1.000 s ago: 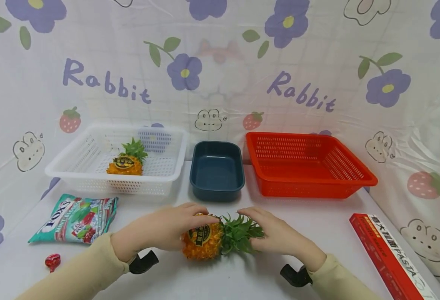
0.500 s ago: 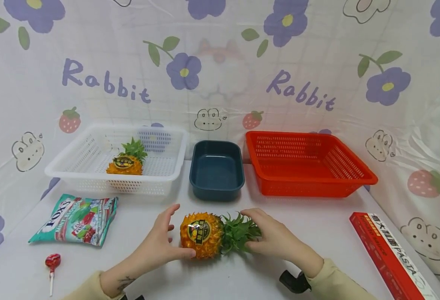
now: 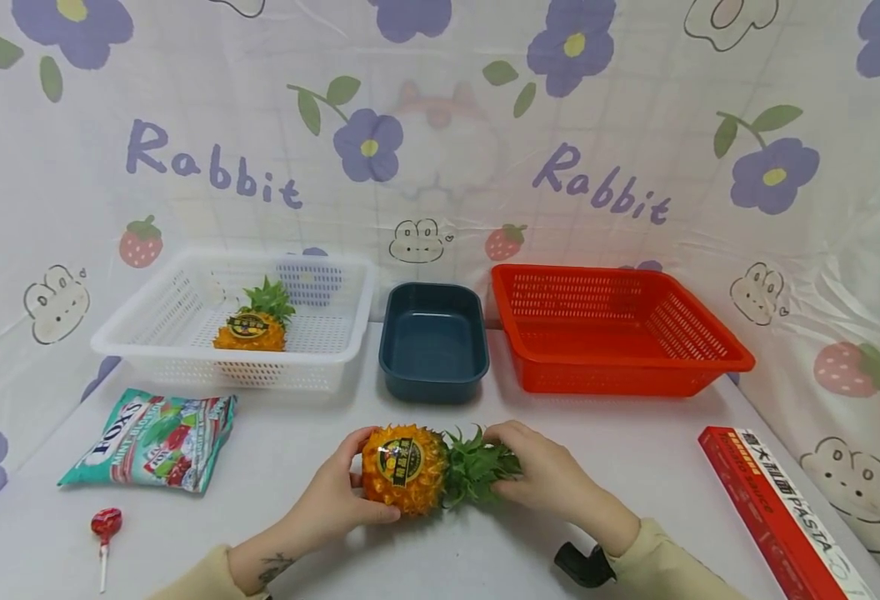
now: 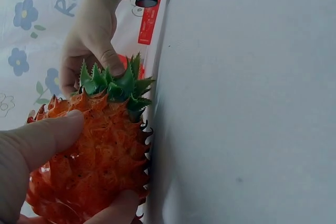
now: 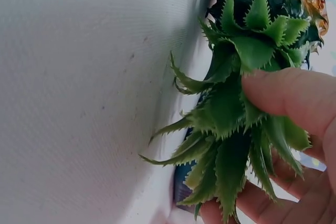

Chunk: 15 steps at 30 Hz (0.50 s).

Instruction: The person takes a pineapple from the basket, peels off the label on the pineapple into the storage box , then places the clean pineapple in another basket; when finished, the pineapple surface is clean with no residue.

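A pineapple (image 3: 427, 477) with a black and gold label lies on its side on the white table, its leafy crown (image 3: 473, 467) toward the right. My left hand (image 3: 331, 493) holds the fruit's round body, thumb at the near side and fingers at the far side. In the left wrist view the thumb (image 4: 55, 132) touches the spiky orange skin (image 4: 105, 156). My right hand (image 3: 548, 473) grips the crown. Seen from the right wrist, its thumb (image 5: 289, 95) presses the green leaves (image 5: 226, 114) while the other fingers curl behind them, partly hidden.
Behind the hands stand a white basket (image 3: 185, 357) with another pineapple (image 3: 260, 321) in it, a dark blue bin (image 3: 434, 390) and a red basket (image 3: 612, 379). A candy bag (image 3: 155, 442) and a lollipop (image 3: 106, 525) lie left; a pasta box (image 3: 781, 508) lies right.
My left hand lets go of the pineapple, draws back left and opens, then closes round its body again from a lower position. The lollipop's stick comes into sight. My right hand stays at the crown.
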Motion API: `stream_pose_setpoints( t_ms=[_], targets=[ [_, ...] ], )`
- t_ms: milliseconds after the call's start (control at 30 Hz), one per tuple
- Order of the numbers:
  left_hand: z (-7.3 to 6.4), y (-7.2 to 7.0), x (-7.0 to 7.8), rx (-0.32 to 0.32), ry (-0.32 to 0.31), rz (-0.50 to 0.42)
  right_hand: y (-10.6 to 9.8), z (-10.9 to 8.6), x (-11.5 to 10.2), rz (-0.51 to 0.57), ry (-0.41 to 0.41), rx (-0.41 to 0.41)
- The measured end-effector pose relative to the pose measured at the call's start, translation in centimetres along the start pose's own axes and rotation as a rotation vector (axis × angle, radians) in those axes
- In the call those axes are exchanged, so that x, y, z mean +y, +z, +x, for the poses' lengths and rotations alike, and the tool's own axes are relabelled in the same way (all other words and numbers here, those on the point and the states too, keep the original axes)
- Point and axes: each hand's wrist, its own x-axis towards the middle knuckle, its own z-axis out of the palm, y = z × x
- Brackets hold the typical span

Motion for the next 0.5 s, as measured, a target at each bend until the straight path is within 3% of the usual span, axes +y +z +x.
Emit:
stream_pose_setpoints(
  t_ms=[500],
  targets=[
    [2.2,-0.3,-0.3,0.049,0.029,-0.024,0.4,1.5,0.5,-0.031,0.010,0.032]
  ],
)
